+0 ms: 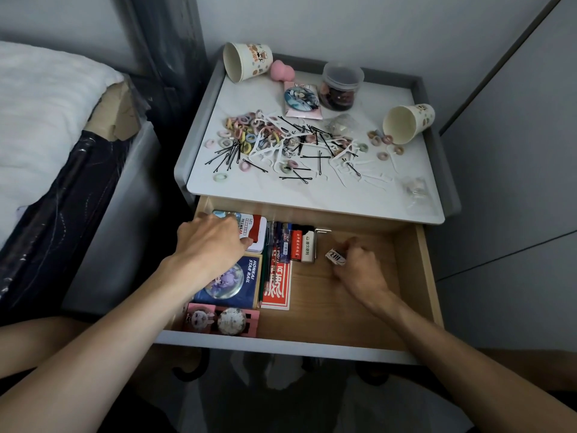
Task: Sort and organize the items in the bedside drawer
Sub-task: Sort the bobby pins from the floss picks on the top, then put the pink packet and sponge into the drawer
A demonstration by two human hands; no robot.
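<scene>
Quick count from us. In the drawer (406, 276) there's one tin (254, 228) in the back-left corner, one blue box (232, 284) in front of it, and one pink card (251, 320) with two round badges at the drawer's front-left corner. One red card (278, 289) sits just right of the blue box, and two lighters (302, 245) lie toward the drawer's back middle, with one small metal key (321, 231) beside them. The pens (278, 243) jammed between tin and lighters overlap too much to count. Our left hand (212, 242) lies over the tin, but it's blurry and the fingertips are hidden, so we can't tell if it's actually gripping. Our right hand (359, 267), in the drawer's right half, has its fingers curled and pinches a little white packet (335, 257) with black lettering. On the tabletop (265, 190) above the drawer are two tipped paper cups (246, 60), one pink sponge (281, 69), one lidded jar (342, 85) and one round badge (301, 98). There's also a heap of hair ties (242, 132), bobby pins (226, 154) and floss picks (343, 157), way too tangled to count. Two clear bags (415, 190) are hard to make out. The tabletop has a raised rim at the back and sides, none on the drawer side. Bare wood shows around our right hand. The bed (46, 104) left of the drawer is cut off.
</scene>
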